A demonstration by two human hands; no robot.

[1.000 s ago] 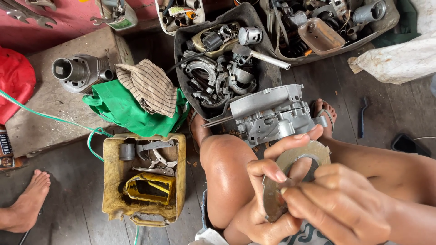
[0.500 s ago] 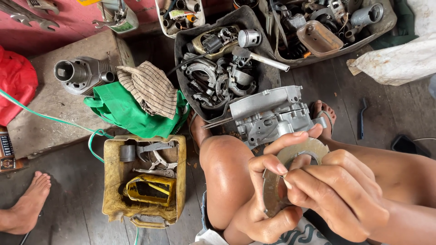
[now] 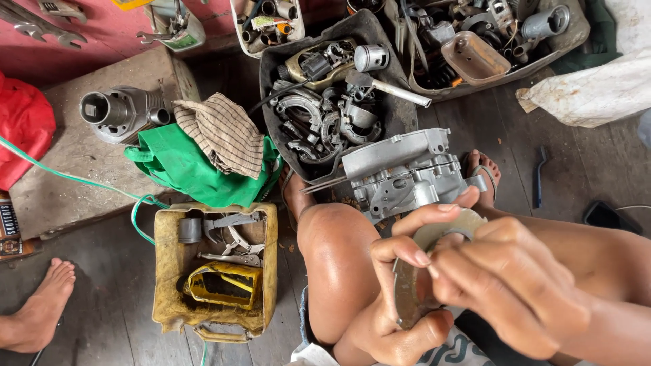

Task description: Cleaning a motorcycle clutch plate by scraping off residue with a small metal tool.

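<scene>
Dark wooden floorboards (image 3: 102,271) carry a spread of engine parts: a black tray (image 3: 380,27) full of brake shoes and a piston, a grey bin (image 3: 563,41) of mixed metal pieces, a yellow cut-open jug (image 3: 166,271) holding pliers and a yellow fitting, and a finned cylinder (image 3: 119,112) on a low board beside a green bag (image 3: 183,169) and a checked cloth (image 3: 220,132). An aluminium engine casing (image 3: 407,173) stands just beyond the person's bare knee (image 3: 336,264). Another person's bare foot (image 3: 37,315) shows at the lower left.

Over the lap, both hands work on a thin round metal plate (image 3: 407,298), a ring-shaped disc with a worn, dull face. The left hand (image 3: 393,291) has its grip clamped on the plate, thumb under the lower edge and fingers curled over the upper rim, holding it nearly edge-on to the camera. The right hand (image 3: 508,285) lies over the plate's far side with its grip closed against it; exactly how its fingertips sit is hidden.

The step in hand looks like inspecting or turning the plate. The next move probably calls for a steady left hold while the right fingers shift along the rim.
</scene>
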